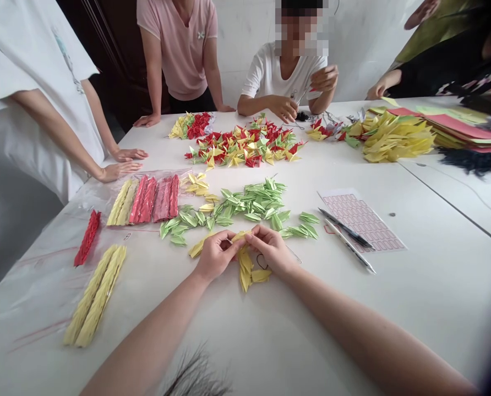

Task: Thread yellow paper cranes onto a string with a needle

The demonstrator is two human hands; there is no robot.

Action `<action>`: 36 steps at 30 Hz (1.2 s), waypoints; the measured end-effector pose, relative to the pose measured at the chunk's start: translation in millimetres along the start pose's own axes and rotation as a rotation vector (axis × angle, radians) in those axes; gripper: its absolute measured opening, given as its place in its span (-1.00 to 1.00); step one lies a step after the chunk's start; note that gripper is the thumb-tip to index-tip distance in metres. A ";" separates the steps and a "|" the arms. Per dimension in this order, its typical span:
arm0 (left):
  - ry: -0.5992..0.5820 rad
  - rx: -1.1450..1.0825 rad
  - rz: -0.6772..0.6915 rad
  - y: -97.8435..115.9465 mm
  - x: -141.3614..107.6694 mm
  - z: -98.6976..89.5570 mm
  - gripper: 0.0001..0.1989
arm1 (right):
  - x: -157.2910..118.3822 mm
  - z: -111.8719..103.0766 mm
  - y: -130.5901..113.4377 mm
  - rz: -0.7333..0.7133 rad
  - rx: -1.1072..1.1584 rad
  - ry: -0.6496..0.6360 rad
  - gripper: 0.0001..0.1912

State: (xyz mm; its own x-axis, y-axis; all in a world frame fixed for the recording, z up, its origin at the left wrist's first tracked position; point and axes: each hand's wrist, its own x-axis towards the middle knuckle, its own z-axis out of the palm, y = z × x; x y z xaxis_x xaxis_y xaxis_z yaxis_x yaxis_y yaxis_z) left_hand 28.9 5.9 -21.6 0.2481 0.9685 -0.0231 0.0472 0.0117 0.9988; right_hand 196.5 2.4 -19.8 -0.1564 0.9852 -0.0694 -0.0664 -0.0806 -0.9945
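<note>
Between my two hands, near the middle of the table, is a yellow folded paper piece [241, 235]. My left hand [216, 254] pinches its left side, and my right hand [271, 248] pinches its right side. Just below my fingers hang or lie more yellow folded pieces [246, 269], beside a dark loop of cord [262, 262]. Another yellow piece [197, 247] lies left of my left hand. Beyond my hands spreads a pile of green folded pieces [256, 201], with a few yellow ones [197, 184] at its left. A thin needle-like tip [294, 254] shows by my right hand.
Pens [348, 245] lie beside a label sheet [383, 228] on the right. Bundled yellow strips [96, 297] and wrapped red bundles [153, 199] are at the left. Red and yellow folded pieces [245, 146] lie farther back. Several people surround the white table [431, 308].
</note>
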 end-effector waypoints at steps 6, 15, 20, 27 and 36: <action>0.055 -0.034 -0.024 3.2 -0.1 -2.2 -0.59 | 2.4 -2.4 8.4 -0.001 0.016 0.098 -0.53; 0.079 -0.064 -0.031 -1.1 1.8 -5.3 -0.60 | -6.3 -0.6 5.9 -0.155 -0.095 0.099 -0.65; 0.073 -0.035 0.012 -2.5 1.6 -4.0 -0.65 | -8.1 1.3 6.7 -0.294 -0.234 0.132 -0.78; -0.015 -0.084 -0.016 0.6 -3.8 -2.3 -0.55 | -9.5 5.4 6.4 -0.454 -0.472 0.161 -0.86; -0.058 -0.081 0.052 4.8 -5.3 -1.7 -0.69 | -10.7 5.0 2.8 -0.362 -0.477 0.156 -0.83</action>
State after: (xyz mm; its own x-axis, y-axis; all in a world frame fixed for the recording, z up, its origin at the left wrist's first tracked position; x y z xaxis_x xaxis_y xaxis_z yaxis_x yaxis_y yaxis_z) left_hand 26.2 1.3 -16.6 0.3040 0.9522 0.0290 -0.0450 -0.0161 0.9989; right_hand 193.2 -9.1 -21.5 -0.0576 0.9508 0.3043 0.3654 0.3037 -0.8799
